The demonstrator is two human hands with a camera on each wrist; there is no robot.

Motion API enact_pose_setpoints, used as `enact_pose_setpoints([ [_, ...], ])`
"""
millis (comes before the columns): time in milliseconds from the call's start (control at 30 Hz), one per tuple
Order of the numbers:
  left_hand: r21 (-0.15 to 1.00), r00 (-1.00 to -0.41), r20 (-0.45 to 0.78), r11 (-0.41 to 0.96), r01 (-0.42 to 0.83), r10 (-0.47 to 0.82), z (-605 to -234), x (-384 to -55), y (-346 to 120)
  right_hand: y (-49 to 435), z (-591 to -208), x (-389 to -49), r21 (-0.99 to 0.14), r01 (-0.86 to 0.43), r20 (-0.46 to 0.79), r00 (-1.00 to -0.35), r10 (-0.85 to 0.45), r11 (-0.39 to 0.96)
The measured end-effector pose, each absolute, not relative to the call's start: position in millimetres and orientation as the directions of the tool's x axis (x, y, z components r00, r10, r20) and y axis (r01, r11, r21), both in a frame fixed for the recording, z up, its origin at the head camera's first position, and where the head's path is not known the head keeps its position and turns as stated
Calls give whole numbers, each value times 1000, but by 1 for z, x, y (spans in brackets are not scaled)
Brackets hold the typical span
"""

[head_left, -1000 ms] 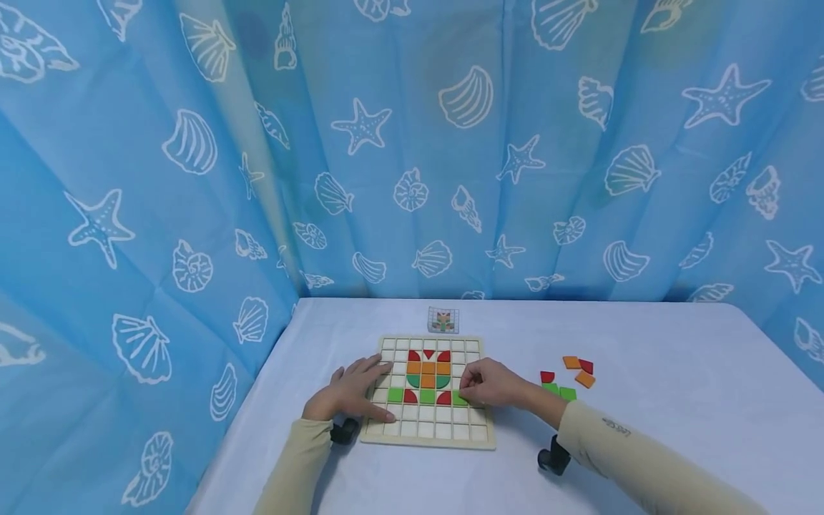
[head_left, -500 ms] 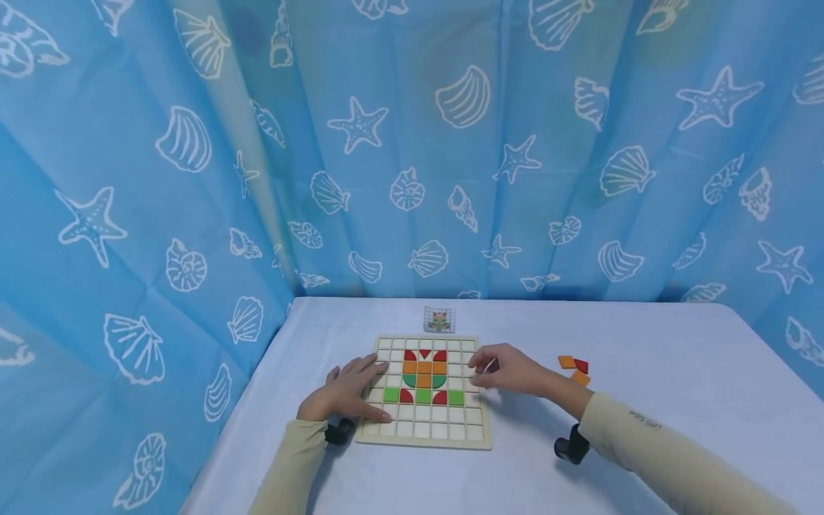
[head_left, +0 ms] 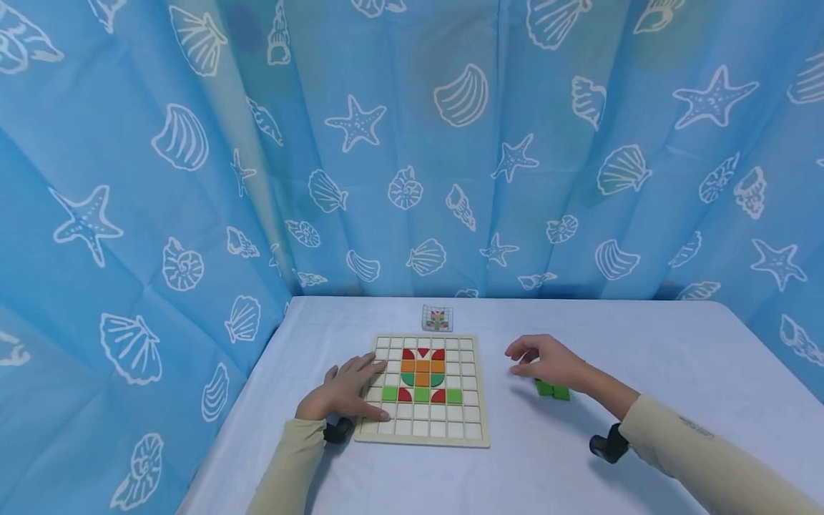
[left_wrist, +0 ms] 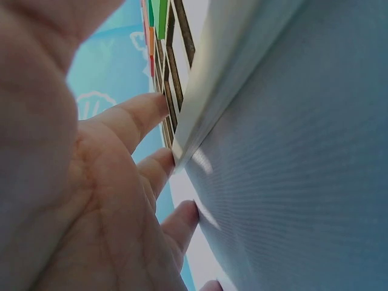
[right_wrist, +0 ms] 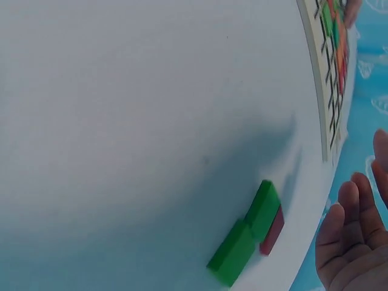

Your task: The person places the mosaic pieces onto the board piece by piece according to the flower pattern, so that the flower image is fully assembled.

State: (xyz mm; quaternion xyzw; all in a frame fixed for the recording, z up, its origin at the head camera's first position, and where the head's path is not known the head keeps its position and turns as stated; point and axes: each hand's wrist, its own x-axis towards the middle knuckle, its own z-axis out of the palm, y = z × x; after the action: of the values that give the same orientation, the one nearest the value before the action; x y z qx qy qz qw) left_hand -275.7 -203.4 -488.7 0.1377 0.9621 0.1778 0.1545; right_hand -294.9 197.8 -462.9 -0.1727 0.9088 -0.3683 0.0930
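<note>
My left hand [head_left: 344, 388] rests spread on the left edge of a wooden grid board [head_left: 483, 422], its fingertips reaching the rim and outer squares. On the board, red, orange, green and teal tiles form a flower-like pattern, with a bright green tile [head_left: 453, 395] at the right end of its lowest row. Over the table right of the board hovers my right hand [head_left: 543, 359], fingers loosely bent and holding nothing. Loose green tiles [head_left: 552, 390] lie just below it. The right wrist view shows two green tiles [right_wrist: 263, 209] beside a dark red one [right_wrist: 274, 230].
Behind the board lies a small picture card [head_left: 438, 319] printed with a similar pattern. A white cloth [head_left: 528, 458] covers the table. A blue shell-print curtain [head_left: 412, 143] hangs along the back and left. The right forearm hides part of the table.
My right hand lets go of a green tile on the board, lifts off and moves right over the loose tiles, hiding the orange ones. My left hand stays put.
</note>
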Motion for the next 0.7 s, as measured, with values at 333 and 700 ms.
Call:
enact_pose_setpoints([
  [333, 397, -915, -236, 892, 218, 329, -484, -274, -202, 232, -470, -285, -672, -182, -40, -959, -280, 718],
  [700, 390, -914, -245, 896, 213, 324, -487, -274, -203, 256, -477, -265, -659, -117, -74, -973, -219, 743],
])
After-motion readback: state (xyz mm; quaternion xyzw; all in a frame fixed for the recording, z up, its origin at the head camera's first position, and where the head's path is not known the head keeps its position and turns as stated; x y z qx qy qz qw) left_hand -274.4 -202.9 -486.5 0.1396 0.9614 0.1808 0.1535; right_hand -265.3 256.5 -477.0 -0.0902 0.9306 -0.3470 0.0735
